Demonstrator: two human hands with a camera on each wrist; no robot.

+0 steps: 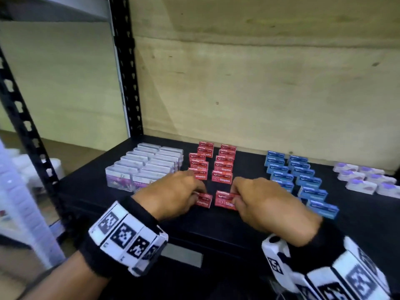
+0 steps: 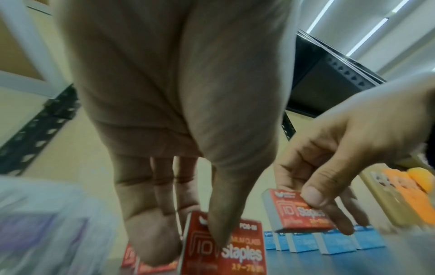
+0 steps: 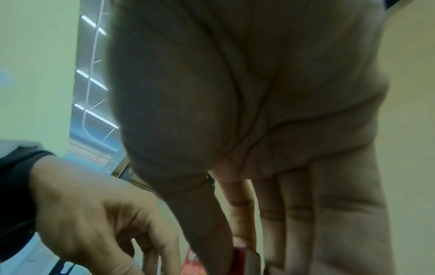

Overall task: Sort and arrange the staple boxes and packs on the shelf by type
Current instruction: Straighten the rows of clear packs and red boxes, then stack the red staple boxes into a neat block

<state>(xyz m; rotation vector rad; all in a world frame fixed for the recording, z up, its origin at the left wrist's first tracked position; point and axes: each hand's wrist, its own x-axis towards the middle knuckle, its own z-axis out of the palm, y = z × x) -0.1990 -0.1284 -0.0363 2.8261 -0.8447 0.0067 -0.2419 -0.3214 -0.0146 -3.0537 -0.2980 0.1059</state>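
Two red staple boxes stand near the front of the black shelf [image 1: 238,226]. My left hand [image 1: 173,197] pinches the left red box [image 1: 204,200] between thumb and fingers; the same box fills the left wrist view [image 2: 235,247]. My right hand [image 1: 266,204] pinches the right red box [image 1: 225,200], which is lifted and tilted in the left wrist view [image 2: 299,212]. Just behind them stand two rows of red staple boxes [image 1: 213,164]. In the right wrist view my right hand's fingers [image 3: 270,214] reach down to a red box edge [image 3: 242,260].
Clear-wrapped purple staple packs [image 1: 142,167] fill the left of the shelf. Blue staple boxes [image 1: 300,178] run in two rows to the right, and white-and-purple boxes [image 1: 365,178] lie at the far right. A black perforated upright [image 1: 127,68] stands at the back left.
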